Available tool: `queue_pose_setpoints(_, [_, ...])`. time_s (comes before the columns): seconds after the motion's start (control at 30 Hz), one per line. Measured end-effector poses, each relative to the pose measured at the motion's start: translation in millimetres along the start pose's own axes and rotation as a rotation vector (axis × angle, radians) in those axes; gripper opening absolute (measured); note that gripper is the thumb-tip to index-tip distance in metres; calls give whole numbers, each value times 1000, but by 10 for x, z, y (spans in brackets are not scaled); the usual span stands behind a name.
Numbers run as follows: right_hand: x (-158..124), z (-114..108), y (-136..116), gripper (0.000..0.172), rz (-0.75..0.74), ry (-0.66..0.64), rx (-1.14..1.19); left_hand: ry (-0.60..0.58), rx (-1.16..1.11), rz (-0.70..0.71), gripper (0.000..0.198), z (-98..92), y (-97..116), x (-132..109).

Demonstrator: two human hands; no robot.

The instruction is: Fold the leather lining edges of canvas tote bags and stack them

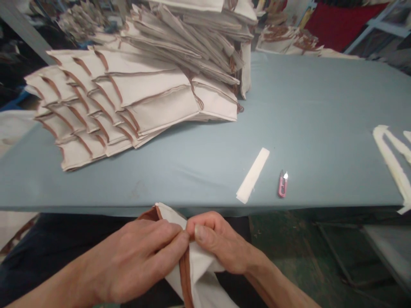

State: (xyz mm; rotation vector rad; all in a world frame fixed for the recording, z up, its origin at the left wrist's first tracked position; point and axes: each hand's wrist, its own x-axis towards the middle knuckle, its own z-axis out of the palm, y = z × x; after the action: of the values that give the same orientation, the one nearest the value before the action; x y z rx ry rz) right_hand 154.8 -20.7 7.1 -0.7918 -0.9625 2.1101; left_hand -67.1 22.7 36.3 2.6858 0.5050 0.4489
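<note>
Head view: you've got the cloth bag (201, 261) just your side of the table (321, 128), its top corner up by the near edge; can't tell if they touch. L hand (138, 256) is closed, thumb & fingers pinching the bag at its brown trim (185, 273); R hand (221, 244) is closed too, gripping cloth right beside, tips nearly meeting. Prob. best to pinch tight to the seam, trim flat, w/ no twist, & go in short bits. Table edge is just past your knuckles, so lift b4 going fwd. White strip (253, 175) & pink snips (282, 188) lie nr that edge, ahead of R hand. Bag stack (154, 102) fills the L side; most open room's btwn snips & pale tape (390, 160), far R.
</note>
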Motion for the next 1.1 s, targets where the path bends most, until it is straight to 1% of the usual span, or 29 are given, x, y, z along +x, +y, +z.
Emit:
queue_pose_setpoints(0.1, [51, 52, 116, 69, 5, 35, 83, -73, -30, 21, 28, 6, -11, 24])
queue_pose_setpoints(0.2, [83, 96, 184, 71, 8, 70, 146, -73, 4, -7, 27, 55, -38, 27])
queue_pose_setpoints(0.27, [80, 112, 207, 70, 18, 90, 154, -44, 50, 17, 26, 95, -45, 19])
queue_pose_setpoints(0.33, [58, 119, 211, 69, 38, 96, 136, 41, 91, 55, 26, 121, -27, 15])
queue_pose_setpoints(0.4, [23, 119, 188, 68, 36, 80, 96, 146, 38, 59, 26, 127, 20, 19])
queue_pose_setpoints(0.5, [-41, 107, 90, 66, -6, 52, -10, 296, -172, -34, 31, 117, 127, 29])
queue_pose_setpoints(0.57, [-85, 96, -14, 63, -50, 48, -123, 352, -244, -113, 37, 107, 203, 27])
queue_pose_setpoints(0.6, [-107, 94, -74, 62, -77, 47, -193, 361, -262, -147, 36, 101, 234, 21])
queue_pose_setpoints(0.67, [-148, 101, -201, 57, -137, 36, -348, 325, -308, -213, 31, 79, 275, 8])
queue_pose_setpoints(0.73, [-181, 122, -324, 50, -185, 17, -500, 263, -382, -276, 23, 39, 279, 0])
queue_pose_setpoints(0.8, [-208, 150, -428, 40, -237, -8, -672, 194, -465, -294, 16, -13, 254, 11])
queue_pose_setpoints(0.83, [-219, 164, -469, 35, -269, -18, -765, 164, -498, -292, 17, -36, 236, 24])
queue_pose_setpoints(0.9, [-240, 189, -528, 31, -329, -25, -952, 104, -546, -261, 28, -60, 201, 58])
queue_pose_setpoints(1.0, [-274, 221, -553, 36, -431, -37, -1167, 56, -650, -265, 38, 3, 165, 94])
queue_pose_setpoints(1.1, [-311, 257, -527, 39, -528, -41, -1357, 41, -978, -368, 51, 175, 129, 86])
